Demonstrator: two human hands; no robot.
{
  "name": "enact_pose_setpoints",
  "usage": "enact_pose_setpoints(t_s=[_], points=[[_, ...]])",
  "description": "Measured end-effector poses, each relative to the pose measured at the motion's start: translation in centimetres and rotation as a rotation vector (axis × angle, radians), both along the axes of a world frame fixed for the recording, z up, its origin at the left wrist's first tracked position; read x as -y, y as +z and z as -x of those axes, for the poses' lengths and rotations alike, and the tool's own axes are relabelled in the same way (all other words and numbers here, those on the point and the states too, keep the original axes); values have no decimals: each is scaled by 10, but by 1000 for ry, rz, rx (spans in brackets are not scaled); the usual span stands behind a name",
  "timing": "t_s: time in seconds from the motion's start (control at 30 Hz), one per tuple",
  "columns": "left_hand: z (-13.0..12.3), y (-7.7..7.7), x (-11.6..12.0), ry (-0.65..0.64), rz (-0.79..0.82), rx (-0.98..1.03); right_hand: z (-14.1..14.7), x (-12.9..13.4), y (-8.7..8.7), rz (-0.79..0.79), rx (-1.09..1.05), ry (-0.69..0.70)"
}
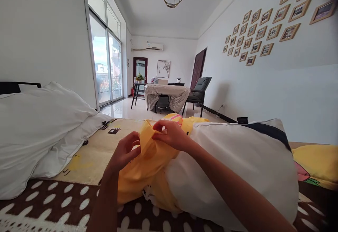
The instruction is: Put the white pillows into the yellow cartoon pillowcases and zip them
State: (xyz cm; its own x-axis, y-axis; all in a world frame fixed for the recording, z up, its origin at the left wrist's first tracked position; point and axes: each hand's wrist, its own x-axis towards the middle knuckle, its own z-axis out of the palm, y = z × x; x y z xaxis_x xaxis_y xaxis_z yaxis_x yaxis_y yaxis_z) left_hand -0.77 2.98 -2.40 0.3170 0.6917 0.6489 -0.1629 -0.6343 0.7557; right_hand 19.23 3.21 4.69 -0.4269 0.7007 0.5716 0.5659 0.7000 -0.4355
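Observation:
A yellow pillowcase (pixel 148 168) with printed dark and white details is bunched around the left end of a large white pillow (pixel 237 161). My right hand (pixel 170 133) reaches across the pillow and pinches a fold of the pillowcase near its top. At the cloth's left side is my left hand (pixel 125 152), fingers bent and thumb apart, the tips close to or touching the fabric. Whether a bit of cloth lies between those tips is hard to see. More yellow cloth with pink stripes (pixel 175 118) shows behind my right hand.
Beneath everything lies a brown blanket with white spots (pixel 67 202) and a cream printed section (pixel 92 161). White bedding (pixel 47 130) is heaped at left, a yellow cushion (pixel 317 161) at right. Beyond stand a covered table (pixel 169 90) and a dark chair (pixel 200 89).

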Motion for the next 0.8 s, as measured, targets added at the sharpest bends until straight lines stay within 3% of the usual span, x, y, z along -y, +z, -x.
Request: enact_pose_setpoints(t_s=[0.17, 0.3, 0.37, 0.43, 0.53, 0.6, 0.8], points=[[-10, 4, 5, 187, -91, -147, -6, 3, 2, -12, -99, 30], [-13, 6, 7, 304, -144, -113, -14, 8, 10, -6, -43, 96], [-13, 5, 7, 283, -142, -63, -17, 13, 12, -102, -74, 74], [-13, 4, 5, 236, -124, -10, -18, 18, 11, -302, -137, 20], [-14, 2, 2, 163, -102, 44, -15, 25, 7, -515, 9, 97], [-15, 1, 2, 133, -97, 70, -11, 25, 3, -553, 198, 135], [-20, -1, 1, 105, -107, 65, 2, 16, -4, -489, 389, -34]])
